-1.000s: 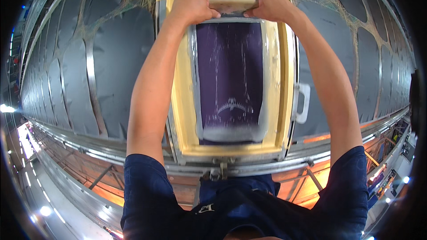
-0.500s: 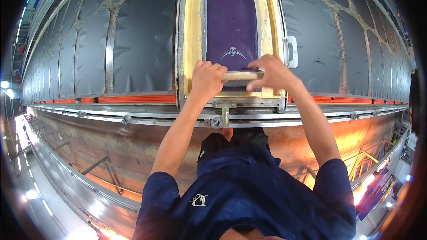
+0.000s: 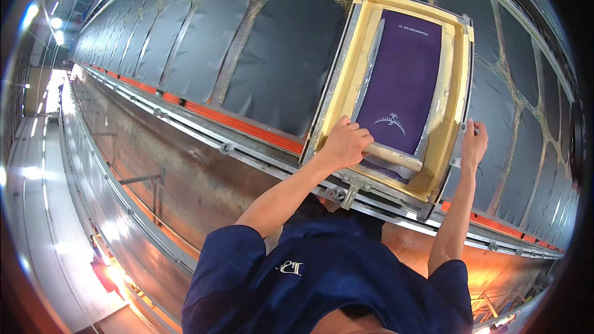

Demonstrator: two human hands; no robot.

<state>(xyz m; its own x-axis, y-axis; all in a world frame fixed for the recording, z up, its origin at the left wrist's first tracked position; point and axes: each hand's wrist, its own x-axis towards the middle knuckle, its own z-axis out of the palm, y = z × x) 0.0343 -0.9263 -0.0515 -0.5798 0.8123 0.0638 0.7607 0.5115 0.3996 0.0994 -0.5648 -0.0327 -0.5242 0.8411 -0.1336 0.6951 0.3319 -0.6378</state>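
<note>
A screen-printing frame [image 3: 456,108] with yellow taped edges lies on the long table in front of me. Its purple mesh area [image 3: 405,74] carries a pale sunburst-like emblem and small lettering. My left hand [image 3: 346,145] is closed around the left end of a wooden-handled squeegee [image 3: 401,158], which lies across the near end of the mesh inside the frame. At the frame's right outer side, my right hand [image 3: 474,143] has its fingers curled at the metal side handle, which it mostly hides.
Dark grey panels of sheet material [image 3: 284,62] line the table to both sides, with mesh-like strips between them. A metal rail [image 3: 260,156] and an orange-red strip [image 3: 247,125] run along the near edge. A clamp bracket [image 3: 350,195] joins the frame's near end to the rail.
My right hand has left the squeegee and moved to the frame's right side. The left hand keeps the squeegee. My view has turned, so the frame appears tilted and farther right.
</note>
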